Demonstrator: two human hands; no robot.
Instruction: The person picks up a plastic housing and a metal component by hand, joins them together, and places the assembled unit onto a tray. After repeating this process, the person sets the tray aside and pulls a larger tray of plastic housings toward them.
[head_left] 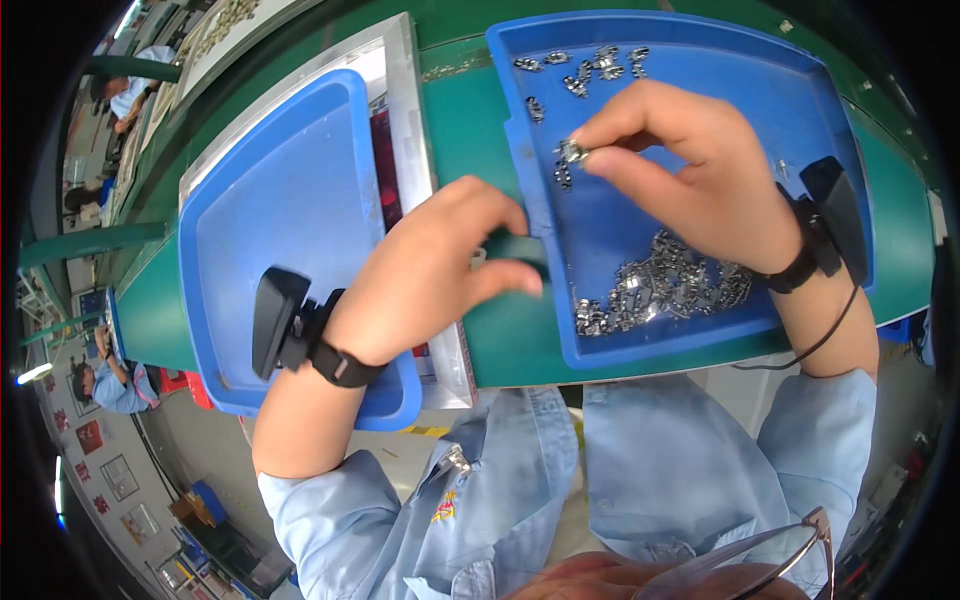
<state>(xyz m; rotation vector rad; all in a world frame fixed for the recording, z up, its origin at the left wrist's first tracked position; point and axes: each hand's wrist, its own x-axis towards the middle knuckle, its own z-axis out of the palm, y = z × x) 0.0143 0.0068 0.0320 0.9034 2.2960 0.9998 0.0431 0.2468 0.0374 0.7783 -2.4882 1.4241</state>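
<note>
My right hand [700, 170] is over the blue tray [720, 75] on the right. Between thumb and forefinger it pinches a small shiny metal part [571, 152]. Just beneath that lies another small metal part [563, 178] on the tray floor. A heap of similar metal parts [665, 285] covers the near side of the tray, and several more [605, 62] lie scattered at its far side. My left hand [435, 265] hovers beside the tray's left rim, thumb and fingers apart, slightly blurred. I make out nothing held in it.
A second blue tray [285, 200] sits at the left, across a silver metal frame [415, 120]. Both trays stand on a green work surface [465, 130]. A cable [825, 345] hangs from the right wrist device. At far left, other people [128, 95] sit at benches.
</note>
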